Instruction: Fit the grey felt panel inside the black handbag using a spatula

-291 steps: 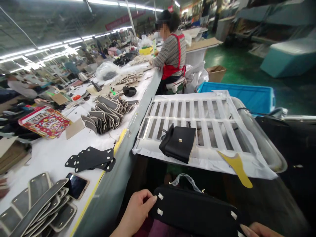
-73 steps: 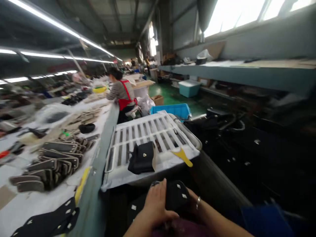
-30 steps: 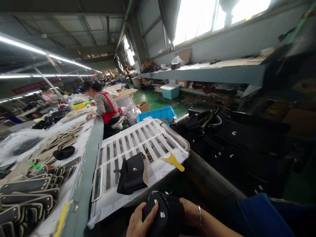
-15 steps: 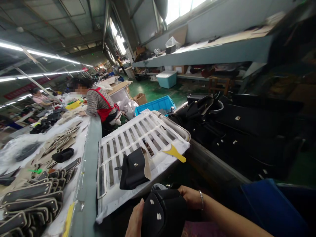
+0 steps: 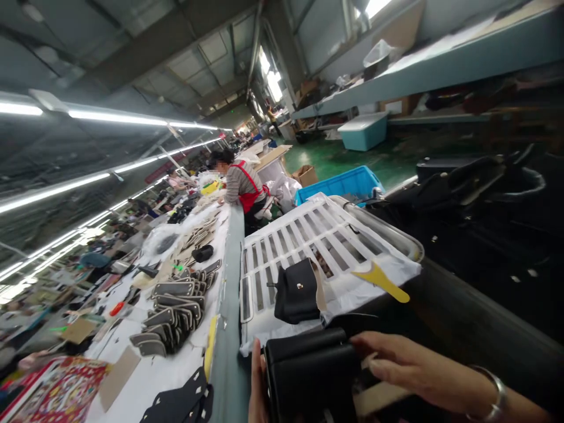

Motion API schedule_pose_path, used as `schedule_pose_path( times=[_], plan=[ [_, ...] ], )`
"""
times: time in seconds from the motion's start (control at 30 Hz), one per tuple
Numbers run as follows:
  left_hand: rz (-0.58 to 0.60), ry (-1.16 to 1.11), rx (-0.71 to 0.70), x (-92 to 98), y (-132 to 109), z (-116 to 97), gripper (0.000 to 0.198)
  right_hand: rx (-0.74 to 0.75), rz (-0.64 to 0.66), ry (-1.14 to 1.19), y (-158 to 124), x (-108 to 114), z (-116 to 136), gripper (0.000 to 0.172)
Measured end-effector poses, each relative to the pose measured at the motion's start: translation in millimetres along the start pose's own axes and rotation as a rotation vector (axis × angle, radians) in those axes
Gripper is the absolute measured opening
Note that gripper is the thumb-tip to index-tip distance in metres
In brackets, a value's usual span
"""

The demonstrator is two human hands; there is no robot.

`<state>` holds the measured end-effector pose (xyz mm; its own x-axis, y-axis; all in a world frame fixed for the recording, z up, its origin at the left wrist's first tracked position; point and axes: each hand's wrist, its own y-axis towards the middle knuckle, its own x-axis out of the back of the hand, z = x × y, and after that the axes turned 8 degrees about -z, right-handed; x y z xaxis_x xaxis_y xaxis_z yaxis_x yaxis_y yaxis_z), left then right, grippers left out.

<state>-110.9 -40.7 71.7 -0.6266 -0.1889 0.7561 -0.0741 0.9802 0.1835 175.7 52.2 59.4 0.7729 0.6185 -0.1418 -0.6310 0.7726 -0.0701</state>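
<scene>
A: Where is the bag?
B: A boxy bag of smooth black material (image 5: 311,379) fills the lower centre of the frame, between the wearer's two bare hands; the bottom edge cuts off its lower part.
A: Which way does it run?
B: Its folded upper edge lies nearly level, left to right, from one hand toward the other; with the rest out of frame, its full long axis cannot be told.
A: And the nearer hand?
B: Neither, plainly; the left hand (image 5: 257,385), seen edge-on, stands straight-fingered along the bag's left side; the right hand (image 5: 416,367) enters from lower right, fingers outstretched and slightly parted at the opposite side, above a flat beige strip (image 5: 381,398); whether either hand pinches anything, I cannot tell.
A: Beyond it?
B: Just above, at centre, a second black bag with a small metal clasp (image 5: 296,294) sits on a white slatted rack (image 5: 341,298); a flat yellow forked tool (image 5: 388,285) lies to its right.
</scene>
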Motion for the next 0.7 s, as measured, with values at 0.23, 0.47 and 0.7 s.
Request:
schedule_pose_path(
  times=[0.23, 0.47, 0.7],
  plan=[
    [-0.239, -0.022, 0.146, 21.0, -26.7, 39.5, 0.088, -0.05, 0.091, 0.202, 47.7, -110.6, 24.5, 0.044],
    [-0.467, -0.383, 0.507, 19.0, -46.2, 88.6, 0.072, -0.091, 0.108, 0.37, 94.4, -202.4, 40.0, 0.05],
    [-0.586, -0.37, 0.783, -15.9, 41.6, 29.0, 0.068, -0.222, 0.153, 0.258, 163.6, -262.1, -20.2, 0.046]
  ],
)
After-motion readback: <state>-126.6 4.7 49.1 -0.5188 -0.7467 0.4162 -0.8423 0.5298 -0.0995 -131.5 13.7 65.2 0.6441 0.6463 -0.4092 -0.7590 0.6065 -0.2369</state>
